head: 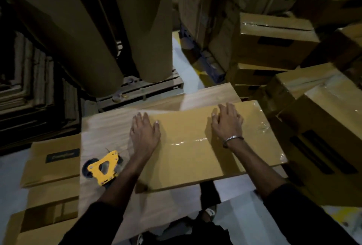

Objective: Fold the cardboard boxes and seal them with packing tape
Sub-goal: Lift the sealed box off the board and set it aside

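Dark sleeves run up from the bottom edge to two bare forearms, both reaching onto the cardboard box [197, 147] that lies on a pale wooden table [105, 127]. With the box as landmark: its long axis runs left to right, tilted a little so the right end sits farther away, and a strip of clear packing tape [195, 141] follows that axis along the middle seam and wraps glossy over the right end.

At the box's left end, the left hand [145, 133] lies palm down with fingers straight and slightly spread, gripping nothing; it straddles the box edge, fingertips reaching toward the far side. Toward the right end, the right hand [227, 121], a metal bracelet at the wrist, also lies flat with loosely spread fingers, holding nothing, just beyond the tape line. Both seem to be pressing the top down or smoothing the seal, so this box looks close to done.

Left of the box, beside the left forearm, a yellow tape dispenser [102, 166] rests on the table; the left hand is the nearer one should more tape be wanted. Further left, flat unfolded cartons [52, 158] lie below the table edge. Right of and beyond the box, taped boxes [278, 41] are piled up; straight beyond it stand large brown paper rolls [148, 25].
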A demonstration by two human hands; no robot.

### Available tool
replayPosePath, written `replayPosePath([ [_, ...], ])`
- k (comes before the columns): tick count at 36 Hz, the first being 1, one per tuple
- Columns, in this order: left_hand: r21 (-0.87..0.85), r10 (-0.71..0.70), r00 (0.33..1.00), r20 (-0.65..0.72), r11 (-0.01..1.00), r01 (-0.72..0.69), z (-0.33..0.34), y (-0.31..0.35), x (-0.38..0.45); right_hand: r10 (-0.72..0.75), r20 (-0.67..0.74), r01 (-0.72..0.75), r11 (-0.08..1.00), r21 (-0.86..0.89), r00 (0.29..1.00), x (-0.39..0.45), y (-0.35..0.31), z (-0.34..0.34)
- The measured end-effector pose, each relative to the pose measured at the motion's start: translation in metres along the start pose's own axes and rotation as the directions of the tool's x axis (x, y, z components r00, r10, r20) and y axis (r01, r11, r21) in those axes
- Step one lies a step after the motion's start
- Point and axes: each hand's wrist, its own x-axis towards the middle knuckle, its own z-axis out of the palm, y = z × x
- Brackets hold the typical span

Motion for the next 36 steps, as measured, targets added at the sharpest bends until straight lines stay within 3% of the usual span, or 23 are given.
replayPosePath([
  [5,0.174,-0.066,0.996,-0.052,0.982,0.074,0.010,0.015,0.011,0.174,0.108,-0.155,0.975,-0.162,0.979,0.057,0.085,-0.022],
  [13,0.272,-0.198,0.977,-0.084,0.938,0.213,0.022,0.024,0.012,0.121,0.292,-0.146,0.987,0.067,0.949,0.081,0.143,-0.036],
  [16,0.205,-0.245,0.966,-0.082,0.945,0.257,0.017,0.026,-0.002,0.138,0.357,-0.219,0.956,0.195,0.924,0.081,0.156,-0.043],
  [20,0.051,-0.304,0.946,-0.116,0.949,0.312,0.003,0.026,-0.051,0.169,0.427,-0.291,0.926,0.239,0.889,0.058,0.171,-0.062],
  [28,0.008,-0.476,0.872,-0.114,0.877,0.480,0.001,0.019,-0.129,0.241,0.474,-0.411,0.862,0.296,0.847,-0.018,0.200,-0.057],
  [36,-0.098,-0.583,0.805,-0.107,0.812,0.575,-0.011,0.025,-0.155,0.405,0.357,-0.519,0.790,0.326,0.842,-0.063,0.189,-0.063],
])
